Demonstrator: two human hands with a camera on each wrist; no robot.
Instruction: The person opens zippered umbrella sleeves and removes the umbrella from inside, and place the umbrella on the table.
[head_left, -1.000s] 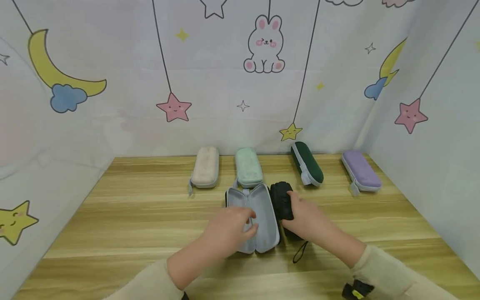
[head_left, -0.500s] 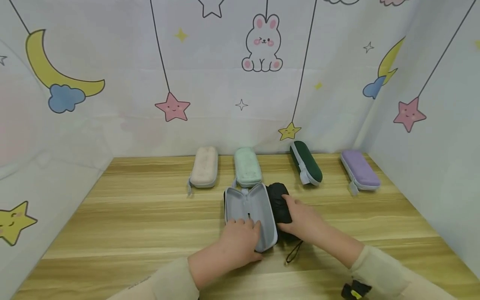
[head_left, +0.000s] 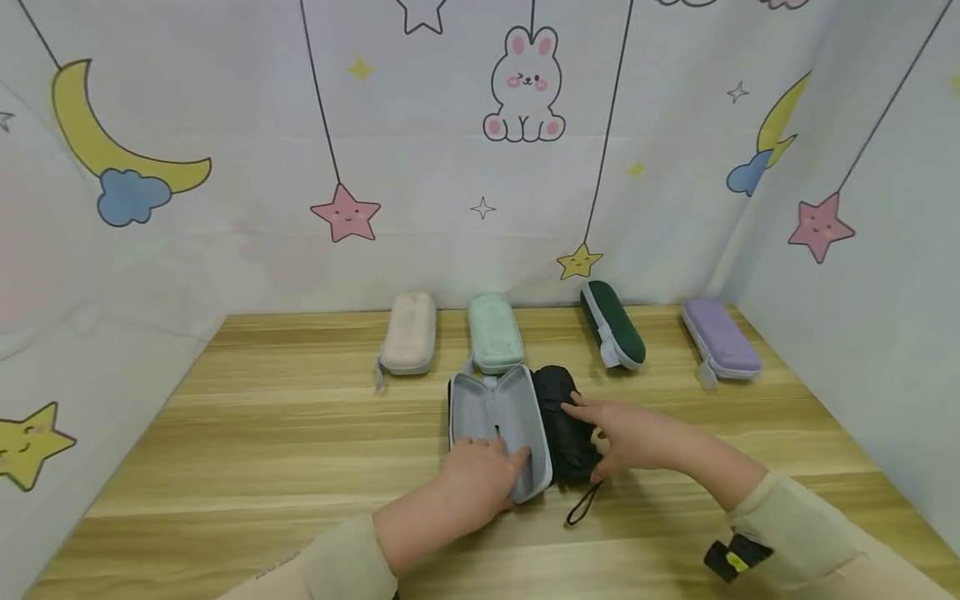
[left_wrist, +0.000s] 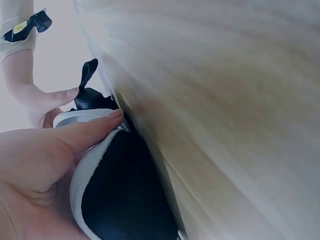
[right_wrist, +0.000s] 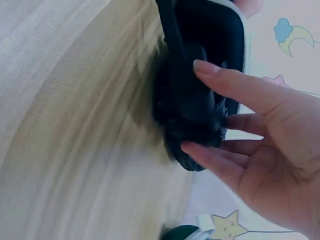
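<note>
An unzipped case (head_left: 527, 425) with a grey lining and black outer shell lies spread at the middle of the table. My left hand (head_left: 474, 482) holds its near end, fingers inside on the lining and thumb (left_wrist: 95, 131) outside at the rim. Just right of the case lies a black folded umbrella (head_left: 568, 450), with a wrist loop (head_left: 582, 505) at its near end. My right hand (head_left: 637, 432) holds the umbrella from the right, thumb near its handle end and fingers farther along. The right wrist view shows the umbrella (right_wrist: 195, 107) between thumb and fingers, slightly blurred.
Zipped cases stand in a row along the back: cream (head_left: 410, 333), mint green (head_left: 497, 333), dark green (head_left: 615, 325) and purple (head_left: 722, 340). The mint one nearly meets the unzipped case's far end. A printed cloth wall (head_left: 285, 267) closes off the back and sides.
My left hand has come toward me from over the case to its near end. The right hand has slid nearer along the umbrella, and its thumb is now by the handle end.
</note>
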